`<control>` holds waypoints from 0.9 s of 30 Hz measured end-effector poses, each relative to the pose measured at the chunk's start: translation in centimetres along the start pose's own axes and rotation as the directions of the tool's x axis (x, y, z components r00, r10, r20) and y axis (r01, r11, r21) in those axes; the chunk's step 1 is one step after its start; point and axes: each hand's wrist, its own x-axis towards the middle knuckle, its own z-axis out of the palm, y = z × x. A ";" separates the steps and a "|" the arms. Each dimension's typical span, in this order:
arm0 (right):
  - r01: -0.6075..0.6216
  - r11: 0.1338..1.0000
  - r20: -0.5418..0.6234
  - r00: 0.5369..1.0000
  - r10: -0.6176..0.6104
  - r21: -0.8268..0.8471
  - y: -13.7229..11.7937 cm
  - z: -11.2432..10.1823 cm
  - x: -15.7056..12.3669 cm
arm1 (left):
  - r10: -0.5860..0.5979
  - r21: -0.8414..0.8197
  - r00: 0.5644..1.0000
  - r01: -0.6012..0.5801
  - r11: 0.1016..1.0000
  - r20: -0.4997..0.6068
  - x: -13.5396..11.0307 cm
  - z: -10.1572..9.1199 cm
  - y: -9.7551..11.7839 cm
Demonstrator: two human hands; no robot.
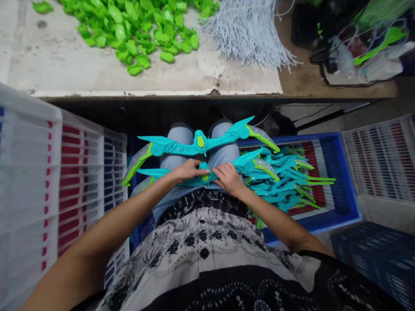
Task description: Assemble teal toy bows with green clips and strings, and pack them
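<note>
Two turquoise toy bows with lime-green tips rest across my lap. The farther toy bow (184, 148) lies over my knees, a green piece set in its middle. Both hands are at the nearer toy bow (248, 160), close to my waist. My left hand (189, 170) is closed on it just left of its centre, thumb by the green middle piece (205, 176). Right of centre, my right hand (228, 178) has its fingers bent and pressed onto the same bow. My hands cover part of its body.
A blue crate (348, 190) at my right holds many similar bows (275, 190). White crates (60, 142) stand close on my left. On the table (81, 71) ahead lie a heap of green plastic pieces (129, 26) and a bundle of white cords (249, 32).
</note>
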 end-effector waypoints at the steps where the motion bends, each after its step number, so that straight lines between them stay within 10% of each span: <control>1: 0.002 1.000 -0.012 1.000 -0.002 -0.013 0.0 0.2 -0.2 | 0.003 0.015 1.000 -0.002 1.000 -0.007 0.0 0.2 -0.2; 9: 0.049 0.999 -0.011 0.999 -0.049 0.012 -0.2 -0.4 0.7 | 0.201 0.382 0.964 -0.123 0.916 -0.173 -0.5 0.7 -1.6; 14: -0.058 0.985 -0.172 0.981 0.087 0.165 4.4 -7.5 6.9 | 0.202 0.396 0.948 -0.092 0.914 -0.247 -0.8 -0.8 -1.4; 19: -0.586 0.760 -0.375 0.662 0.649 0.281 15.2 -16.1 18.3 | 0.209 0.583 0.946 -0.027 0.812 -0.248 -1.0 -2.0 -0.7; 22: -0.704 0.599 -0.369 0.478 0.797 0.382 20.3 -18.2 23.7 | 0.222 0.659 0.958 -0.049 0.750 -0.181 -1.2 -2.7 -0.4; 27: -0.752 0.511 -0.282 0.427 0.859 0.418 24.2 -18.3 26.7 | 0.213 0.661 0.975 -0.117 0.741 -0.067 -1.9 -4.6 0.0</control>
